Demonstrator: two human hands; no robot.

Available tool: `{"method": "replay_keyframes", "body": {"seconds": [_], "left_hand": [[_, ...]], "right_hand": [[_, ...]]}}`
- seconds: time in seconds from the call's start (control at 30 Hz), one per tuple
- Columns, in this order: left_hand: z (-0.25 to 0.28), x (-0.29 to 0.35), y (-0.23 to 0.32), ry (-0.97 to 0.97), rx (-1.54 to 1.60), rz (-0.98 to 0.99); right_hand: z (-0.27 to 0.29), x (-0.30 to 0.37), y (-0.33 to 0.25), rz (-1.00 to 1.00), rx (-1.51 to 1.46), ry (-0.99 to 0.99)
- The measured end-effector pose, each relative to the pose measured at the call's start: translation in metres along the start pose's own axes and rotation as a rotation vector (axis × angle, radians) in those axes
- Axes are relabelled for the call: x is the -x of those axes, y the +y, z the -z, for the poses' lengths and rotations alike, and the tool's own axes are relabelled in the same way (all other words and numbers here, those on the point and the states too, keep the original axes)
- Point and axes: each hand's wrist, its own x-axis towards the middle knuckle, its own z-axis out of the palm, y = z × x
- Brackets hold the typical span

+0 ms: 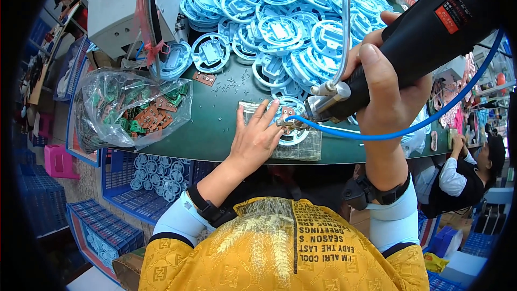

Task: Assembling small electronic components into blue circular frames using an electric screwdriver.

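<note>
My right hand [385,83] is wrapped round a black electric screwdriver [417,29], which slants down to the left. Its metal nose [320,106] meets a light-blue round plastic part [295,140]; the exact contact point is hidden. Inside that part sits a small brown circuit board [287,111]. My left hand [254,136] lies over the part's left side with its fingers stretched out, steadying it. Under the part is a flat, tape-covered block [309,152] at the table's front edge. A blue hose [377,136] and a clear tube [345,27] join the screwdriver's nose.
A large heap of light-blue round parts [280,29] covers the back of the green table [215,113]. Loose screws [229,85] lie left of centre, near a plastic bag of circuit boards [137,110]. A white machine [129,13] stands behind the bag. Another person [468,167] sits at right.
</note>
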Motion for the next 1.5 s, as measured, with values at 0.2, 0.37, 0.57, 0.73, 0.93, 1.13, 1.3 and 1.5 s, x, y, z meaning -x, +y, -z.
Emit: {"method": "replay_keyframes", "body": {"seconds": [0.2, 0.37, 0.57, 0.73, 0.93, 1.13, 1.3, 1.5], "left_hand": [[0.001, -0.001, 0.000, 0.010, 0.013, -0.001], [0.005, -0.002, 0.004, 0.076, 0.060, -0.007], [0.008, -0.005, 0.012, 0.155, -0.003, -0.014], [0.004, -0.005, 0.009, 0.169, -0.022, 0.026], [0.017, -0.001, -0.001, 0.166, -0.057, 0.009], [0.034, 0.001, -0.021, 0.186, -0.014, 0.121], [0.029, -0.004, -0.020, -0.096, 0.091, 0.024], [0.018, 0.003, 0.001, 0.030, 0.032, -0.009]], "right_hand": [[0.000, -0.001, 0.001, 0.014, 0.009, -0.072], [0.002, -0.009, -0.006, 0.035, 0.019, -0.038], [0.000, -0.020, -0.012, 0.120, 0.027, -0.010], [-0.003, -0.025, -0.013, 0.148, 0.103, 0.003], [-0.008, -0.019, -0.015, 0.116, 0.068, 0.017], [-0.002, -0.003, -0.008, 0.079, 0.084, -0.018], [-0.003, -0.002, -0.004, 0.073, 0.052, -0.020], [-0.009, 0.000, -0.010, 0.067, 0.063, -0.037]]}}
